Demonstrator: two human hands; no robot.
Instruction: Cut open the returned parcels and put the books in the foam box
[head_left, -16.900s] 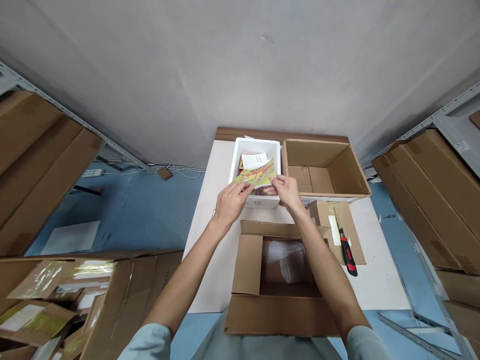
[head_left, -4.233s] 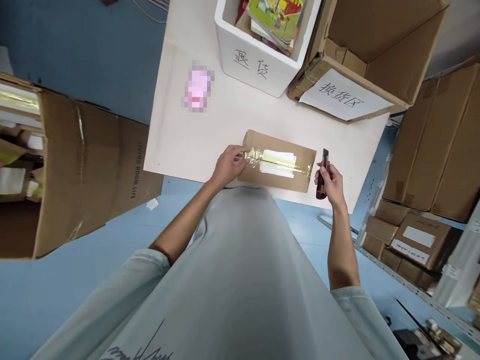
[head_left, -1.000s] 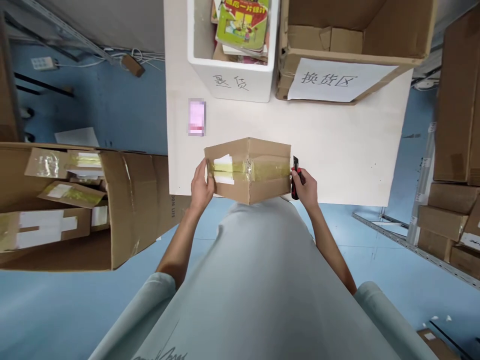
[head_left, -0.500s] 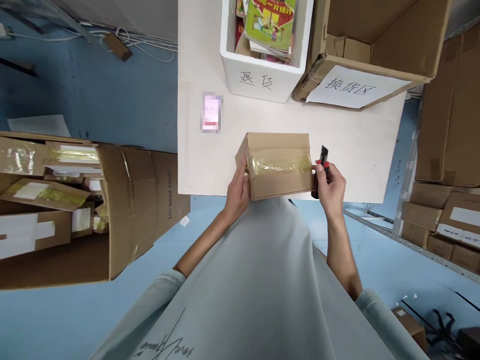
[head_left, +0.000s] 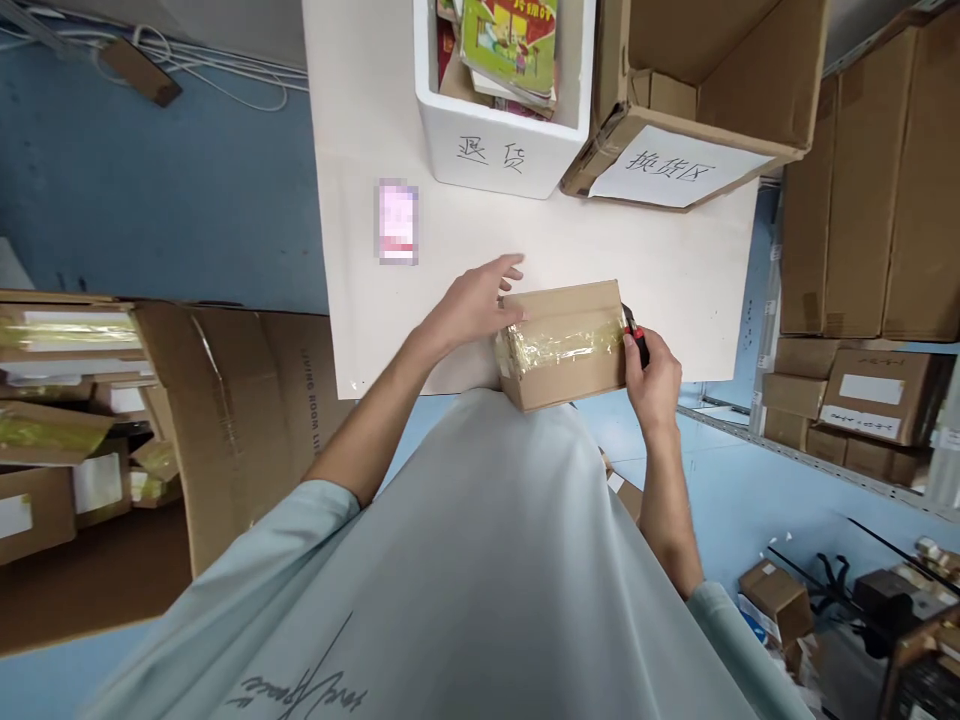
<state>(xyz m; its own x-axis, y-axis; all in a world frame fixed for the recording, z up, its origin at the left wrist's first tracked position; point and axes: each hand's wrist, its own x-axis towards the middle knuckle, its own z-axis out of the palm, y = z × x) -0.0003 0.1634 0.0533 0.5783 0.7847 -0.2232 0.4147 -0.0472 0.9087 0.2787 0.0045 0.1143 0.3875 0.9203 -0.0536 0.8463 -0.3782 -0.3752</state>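
Note:
A closed cardboard box [head_left: 570,345] with a band of shiny yellowish tape lies at the table's front edge, against my shirt. At the box's upper left corner is my left hand [head_left: 476,300], its fingers spread and its thumb near the taped end. My right hand [head_left: 654,375] is closed around a black and red utility knife [head_left: 636,335] beside the box's right end. Part of the knife is hidden by my fingers. The white table [head_left: 465,240] lies under the box.
A white foam bin [head_left: 495,155] of picture books and an open cardboard carton [head_left: 585,170] with a handwritten sheet stand at the back. A blurred-out phone-like object [head_left: 397,222] lies at left. A large carton [head_left: 247,420] of parcels stands left; stacked boxes [head_left: 862,390] are at right.
My left hand has let go of the box's left side and lifted to its upper corner, fingers spreading. The box has tilted slightly. My right hand still holds the knife; the view has shifted.

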